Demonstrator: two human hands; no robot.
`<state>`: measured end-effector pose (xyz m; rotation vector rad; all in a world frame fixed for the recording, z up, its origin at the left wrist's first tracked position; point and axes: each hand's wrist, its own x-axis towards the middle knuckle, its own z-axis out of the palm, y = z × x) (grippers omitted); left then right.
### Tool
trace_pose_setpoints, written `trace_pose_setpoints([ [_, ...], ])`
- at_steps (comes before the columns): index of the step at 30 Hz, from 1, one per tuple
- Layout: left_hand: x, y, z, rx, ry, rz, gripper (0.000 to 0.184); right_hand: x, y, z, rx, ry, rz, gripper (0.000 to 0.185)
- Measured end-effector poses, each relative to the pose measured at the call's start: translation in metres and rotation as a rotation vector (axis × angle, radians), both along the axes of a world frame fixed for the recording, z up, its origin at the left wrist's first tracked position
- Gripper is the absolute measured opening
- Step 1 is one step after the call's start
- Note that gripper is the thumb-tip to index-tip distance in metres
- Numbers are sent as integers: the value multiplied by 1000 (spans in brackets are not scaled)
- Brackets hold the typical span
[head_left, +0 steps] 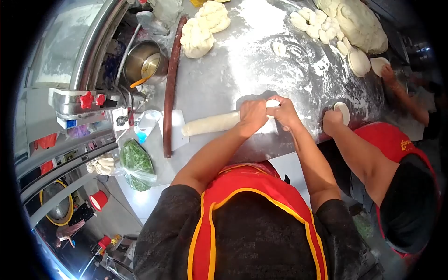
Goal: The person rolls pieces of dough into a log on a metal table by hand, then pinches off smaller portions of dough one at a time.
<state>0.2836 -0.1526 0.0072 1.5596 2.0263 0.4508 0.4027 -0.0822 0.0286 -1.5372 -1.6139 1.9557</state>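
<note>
You stand at the near edge of a floury metal worktop (219, 77), smoother and barer toward its left, whiter with flour toward the far right. At the far right sits a big dough mass (357, 25), slack and rounded; something of that bulk should feel heavy and want both arms under it. Left of the middle, a long brown rolling pin (172, 88) lies pointing from near to far, likely the one stiff, solid thing within your reach.

Your dough log (212, 124) rests on the near part of the worktop, its left end near the pin, its right end under your grip. Expect it to be soft, fairly light and easily dented; it should stretch or neck down if pulled, so hold it around its full thickness with the palm rather than pinching. A dusting of flour would help where it clings.

Your left hand (253, 114) is curled around the log's right end. Your right hand (284, 112) is just beside it, fingers closed on a pale end piece (272, 103) between the two. You cannot tell whether that piece is joined to the log; being small and soft, it probably squashes easily, so keep the fingertips light.
</note>
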Motion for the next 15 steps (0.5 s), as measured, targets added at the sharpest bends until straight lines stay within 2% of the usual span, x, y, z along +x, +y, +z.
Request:
trace_pose_setpoints([
  [5, -8, 11, 15, -141, 25, -80, 17, 2, 3, 14, -139, 150, -99, 24],
  [9, -25, 28, 1, -131, 49, 60, 27, 15, 22, 40, -301, 412, -94, 33],
  [11, -41, 28, 3, -94, -35, 184, 38, 9, 58, 37, 63, 190, -81, 38],
  [12, -38, 24, 2, -87, -74, 167, 44, 6, 77, 28, 111, 165, -52, 41],
  [13, -35, 22, 3, -71, -110, 156, 50, 2, 93, 10, 318, 84, 31, 43],
  [15, -31, 16, 0, -71, -213, 130, 62, -9, 124, -44, 721, -260, 132, 44],
])
